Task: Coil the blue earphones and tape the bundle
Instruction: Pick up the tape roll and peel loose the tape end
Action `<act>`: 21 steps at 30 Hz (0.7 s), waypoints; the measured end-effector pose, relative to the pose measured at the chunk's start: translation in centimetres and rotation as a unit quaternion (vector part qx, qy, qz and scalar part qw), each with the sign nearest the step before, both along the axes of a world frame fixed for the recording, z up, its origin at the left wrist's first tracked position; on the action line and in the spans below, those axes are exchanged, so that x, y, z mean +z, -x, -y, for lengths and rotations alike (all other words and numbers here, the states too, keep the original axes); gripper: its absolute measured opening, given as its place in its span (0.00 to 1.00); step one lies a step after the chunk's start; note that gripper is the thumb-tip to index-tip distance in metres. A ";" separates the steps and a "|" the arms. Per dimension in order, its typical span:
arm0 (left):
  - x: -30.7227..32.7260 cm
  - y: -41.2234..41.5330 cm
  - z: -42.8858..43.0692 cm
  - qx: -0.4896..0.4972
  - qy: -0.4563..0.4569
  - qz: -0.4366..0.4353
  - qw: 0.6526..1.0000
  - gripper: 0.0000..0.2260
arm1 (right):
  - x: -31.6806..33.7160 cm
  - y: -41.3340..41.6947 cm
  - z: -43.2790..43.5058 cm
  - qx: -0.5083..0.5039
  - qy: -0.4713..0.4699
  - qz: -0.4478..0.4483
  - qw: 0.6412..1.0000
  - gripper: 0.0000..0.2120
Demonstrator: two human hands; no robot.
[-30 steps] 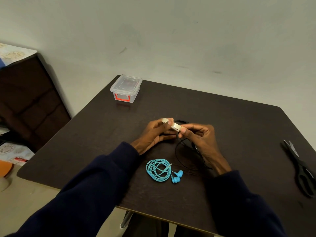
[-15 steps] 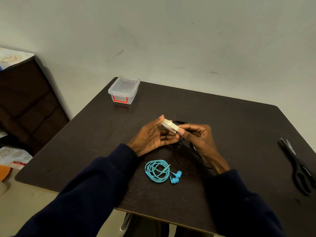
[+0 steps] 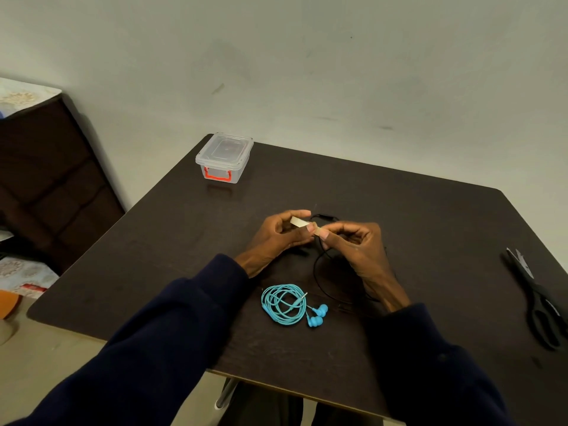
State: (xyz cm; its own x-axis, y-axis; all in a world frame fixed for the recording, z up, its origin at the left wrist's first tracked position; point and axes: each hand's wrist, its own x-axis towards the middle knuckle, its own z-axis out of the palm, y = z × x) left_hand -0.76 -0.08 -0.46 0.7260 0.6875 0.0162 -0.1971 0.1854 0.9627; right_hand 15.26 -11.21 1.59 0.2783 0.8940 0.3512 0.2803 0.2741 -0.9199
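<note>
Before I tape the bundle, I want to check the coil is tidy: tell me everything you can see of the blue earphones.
The blue earphones lie flat on the dark table near its front edge. The thin turquoise cable is wound into a loose round coil, untaped. The metal-tipped plug lies across the coil's upper right. Two darker blue earbuds with rubbery-looking tips sit just outside its right side. Only the table touches them.

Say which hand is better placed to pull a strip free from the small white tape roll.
Probably the right hand: it pinches the end of the small white tape roll, which the left hand grips and steadies.
</note>
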 end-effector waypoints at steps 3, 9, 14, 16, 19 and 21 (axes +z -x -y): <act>0.5 0.1 0.2 -0.003 0.035 0.019 0.999 0.26 | 0.1 -0.2 0.0 0.018 0.002 -0.013 1.000 0.07; 1.2 0.4 0.2 -0.034 0.132 0.050 0.989 0.29 | 0.4 -0.5 0.3 0.061 0.008 -0.062 0.996 0.09; 1.5 0.8 0.1 -0.094 0.216 0.079 0.969 0.35 | 0.6 -0.3 0.4 0.083 0.003 -0.088 0.993 0.10; 1.5 0.8 0.1 -0.118 0.225 0.071 0.965 0.34 | 0.5 -0.2 0.4 0.084 -0.001 -0.086 0.993 0.10; 1.5 0.7 0.2 -0.116 0.208 0.063 0.969 0.35 | 0.2 -0.2 0.3 0.062 -0.007 -0.073 0.995 0.09; 1.1 0.5 0.2 -0.093 0.171 0.056 0.979 0.34 | 0.1 -0.2 0.2 0.041 -0.007 -0.053 0.998 0.06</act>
State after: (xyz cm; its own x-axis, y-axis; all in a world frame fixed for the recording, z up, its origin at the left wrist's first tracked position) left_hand -1.27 -0.32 0.65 0.8456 0.5234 -0.1048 -0.2311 0.5359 0.8120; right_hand 15.51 -11.45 1.74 0.2410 0.9103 0.3364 0.1579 0.3053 -0.9391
